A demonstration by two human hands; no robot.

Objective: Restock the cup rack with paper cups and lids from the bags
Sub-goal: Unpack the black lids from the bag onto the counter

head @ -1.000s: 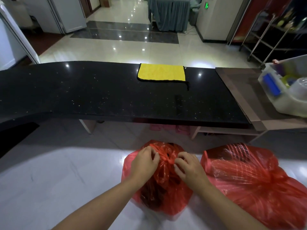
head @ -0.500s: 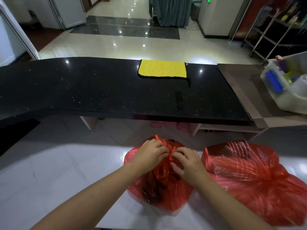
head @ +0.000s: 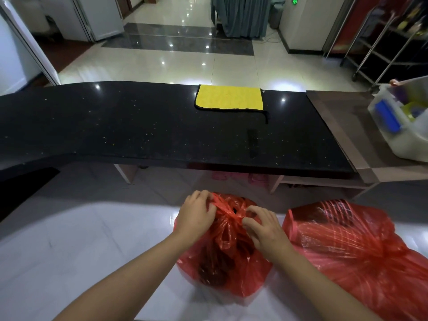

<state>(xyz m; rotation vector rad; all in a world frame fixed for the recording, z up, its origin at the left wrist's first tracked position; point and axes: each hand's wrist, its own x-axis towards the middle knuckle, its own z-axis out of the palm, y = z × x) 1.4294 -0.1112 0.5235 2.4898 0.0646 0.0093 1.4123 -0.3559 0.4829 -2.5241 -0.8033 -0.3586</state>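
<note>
Two red plastic bags stand on the white counter in front of me. The left red bag [head: 227, 258] is tied at the top and holds dark contents I cannot make out. My left hand [head: 196, 214] grips the bag's knotted handles from the left. My right hand [head: 264, 228] pinches the same knot from the right. The right red bag [head: 361, 256] lies beside it, tied shut, with stacked ribbed shapes showing through the plastic. No cup rack is in view.
A black stone counter [head: 139, 126] runs across above the white counter [head: 69, 251], with a yellow cloth [head: 229, 97] on it. At the right, a clear bin [head: 405, 144] of supplies sits on a brown surface. Beyond lies glossy tiled floor.
Both hands have stayed on the left bag's knot, working it; the knot's strands now stretch a little between the fingers. The view has tilted slightly downward.
</note>
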